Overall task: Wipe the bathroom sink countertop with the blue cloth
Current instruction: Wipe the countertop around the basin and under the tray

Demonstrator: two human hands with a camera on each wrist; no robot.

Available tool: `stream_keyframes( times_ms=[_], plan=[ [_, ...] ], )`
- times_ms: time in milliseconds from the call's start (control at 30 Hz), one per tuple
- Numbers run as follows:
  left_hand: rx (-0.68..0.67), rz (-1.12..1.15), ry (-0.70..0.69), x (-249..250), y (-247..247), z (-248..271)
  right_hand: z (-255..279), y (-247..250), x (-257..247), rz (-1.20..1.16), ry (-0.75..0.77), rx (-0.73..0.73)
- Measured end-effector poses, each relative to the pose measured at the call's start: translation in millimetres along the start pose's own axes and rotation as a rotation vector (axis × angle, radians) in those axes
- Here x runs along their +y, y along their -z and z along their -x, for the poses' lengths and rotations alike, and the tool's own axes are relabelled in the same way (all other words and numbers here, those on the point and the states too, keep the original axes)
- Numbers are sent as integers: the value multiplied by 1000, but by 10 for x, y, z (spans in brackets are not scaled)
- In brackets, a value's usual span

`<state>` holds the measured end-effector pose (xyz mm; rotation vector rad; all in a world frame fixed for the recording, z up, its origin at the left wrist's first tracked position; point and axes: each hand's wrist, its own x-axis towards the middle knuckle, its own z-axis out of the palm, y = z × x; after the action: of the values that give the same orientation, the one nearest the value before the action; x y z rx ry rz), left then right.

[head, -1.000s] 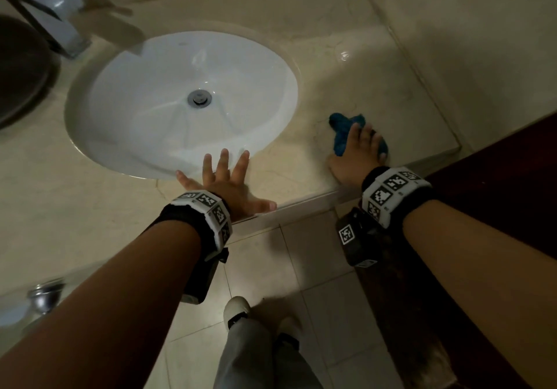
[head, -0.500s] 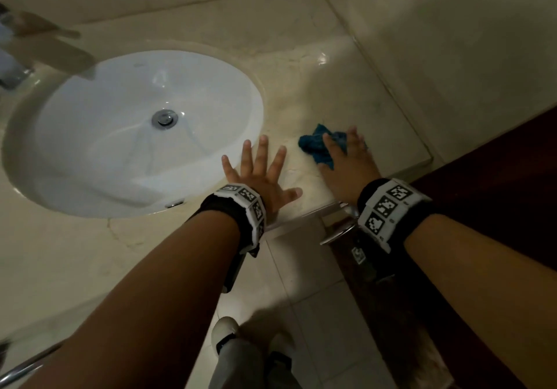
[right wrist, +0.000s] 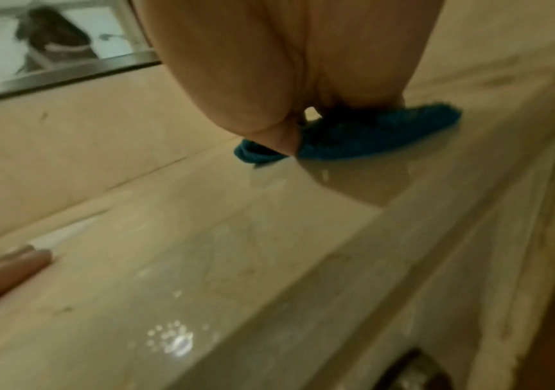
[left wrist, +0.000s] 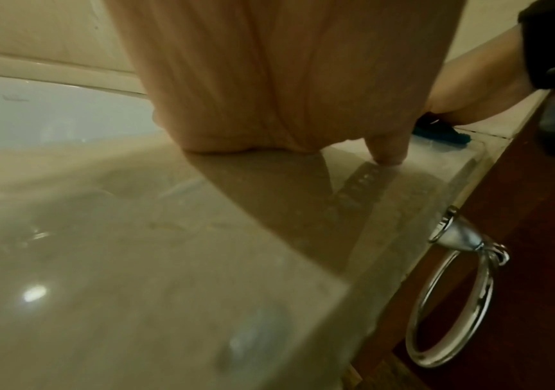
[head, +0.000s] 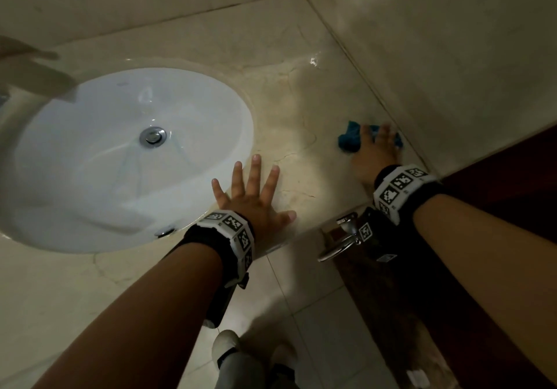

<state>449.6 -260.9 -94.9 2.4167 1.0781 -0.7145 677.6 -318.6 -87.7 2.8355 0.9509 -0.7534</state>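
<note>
The blue cloth [head: 349, 140] lies bunched on the beige marble countertop [head: 301, 102], close to the side wall at the right. My right hand [head: 376, 150] lies on top of it and presses it down, fingers stretched over it. In the right wrist view the thumb digs into the cloth [right wrist: 353, 137] under the palm [right wrist: 286, 66]. My left hand [head: 253, 195] rests flat on the counter by the sink's right rim, fingers spread and holding nothing. The left wrist view shows its palm [left wrist: 269, 79] on the stone and the cloth [left wrist: 436, 132] beyond.
A white oval sink [head: 132, 159] with a chrome drain [head: 152, 136] fills the left. A blurred faucet [head: 30, 78] juts in above it. A chrome towel ring [head: 340, 244] hangs below the counter's front edge on a dark wood panel [head: 497, 207]. Tiled walls close the corner.
My right hand has slid the cloth left toward the left hand and then right again, up to the side wall. The left hand has shifted a little right along the front edge.
</note>
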Motion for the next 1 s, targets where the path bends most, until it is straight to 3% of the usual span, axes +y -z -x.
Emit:
stream_keyframes(
  times_ms=[167,333,433,533,667,767,1000],
  plan=[
    [28,-16,-15,-8,-12,-2,-94,107,-161,-32,110,11],
    [42,-26,-26,-26,-23,-28,91,-29,-507,47,454,-17],
    [30,-31,-17,-24,-25,-50,247,-52,-526,33,523,-77],
    [39,-35,-9,-18,-33,-51,383,-81,-484,-27,420,2],
    [45,-44,-5,-10,-22,-41,494,-259,-564,-72,288,-4],
    [53,-43,-13,-13,-18,-38,431,-316,-582,-50,218,35],
    [32,-49,-38,-48,-12,-58,63,-33,-134,-121,-137,48]
  ],
)
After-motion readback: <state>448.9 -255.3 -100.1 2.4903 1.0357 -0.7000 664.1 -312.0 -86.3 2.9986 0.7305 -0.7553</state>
